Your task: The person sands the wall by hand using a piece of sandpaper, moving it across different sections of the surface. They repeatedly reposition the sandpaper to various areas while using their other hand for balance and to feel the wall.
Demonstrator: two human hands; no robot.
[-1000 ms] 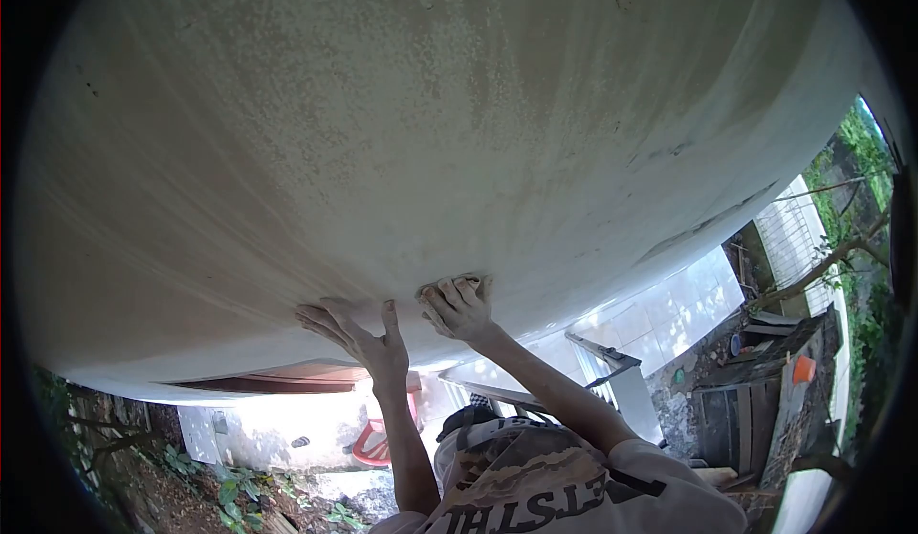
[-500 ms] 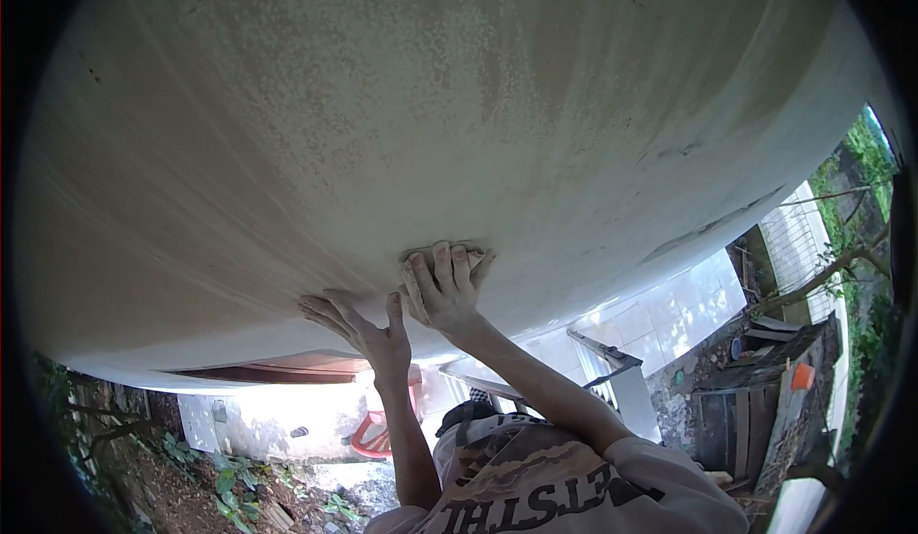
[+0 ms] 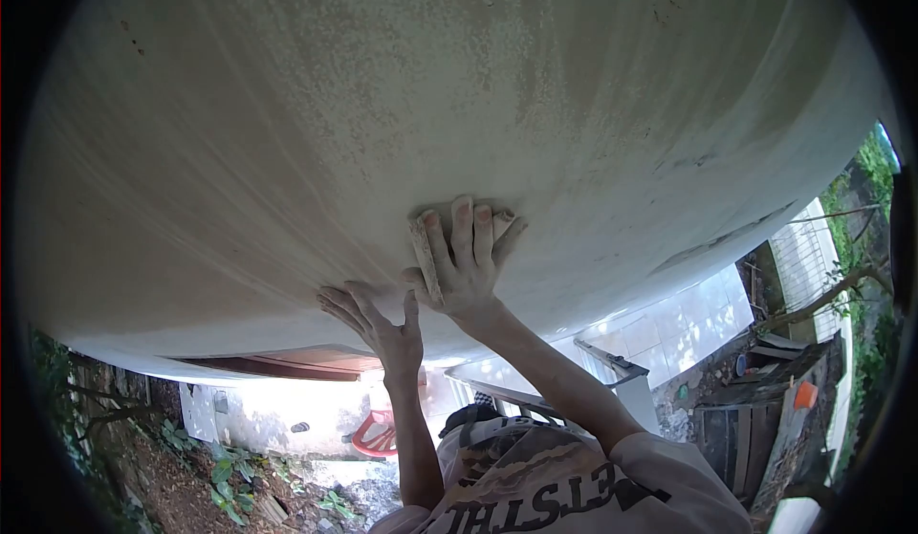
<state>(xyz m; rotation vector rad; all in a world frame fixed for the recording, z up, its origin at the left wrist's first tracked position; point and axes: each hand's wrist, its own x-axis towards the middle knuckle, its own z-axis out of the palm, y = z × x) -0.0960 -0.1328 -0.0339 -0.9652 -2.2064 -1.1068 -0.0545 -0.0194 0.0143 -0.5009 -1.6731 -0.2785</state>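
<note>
A large pale wall (image 3: pixel 382 132), streaked and mottled with whitish dust, fills most of the view. My right hand (image 3: pixel 467 266) presses flat fingers on a folded, dust-covered sheet of sandpaper (image 3: pixel 422 247) against it. The sheet's edges show at both sides of the fingers; its underside is hidden. Lower and to the left, my left hand (image 3: pixel 384 331) rests its fingertips on the wall, fingers stretched and thumb apart, holding nothing. White dust coats the fingers of the right hand.
Below me stand a metal ladder (image 3: pixel 612 360) and a red plastic chair (image 3: pixel 375 435). A brown-framed opening (image 3: pixel 296 366) lies low in the wall. At right are a wooden structure (image 3: pixel 741 429), an orange container (image 3: pixel 806 395) and branches (image 3: pixel 822 300). Plants (image 3: pixel 225 477) grow at lower left.
My right hand has slid up and slightly right along the wall with the sandpaper. The left hand has shifted a little to the right, still touching the wall.
</note>
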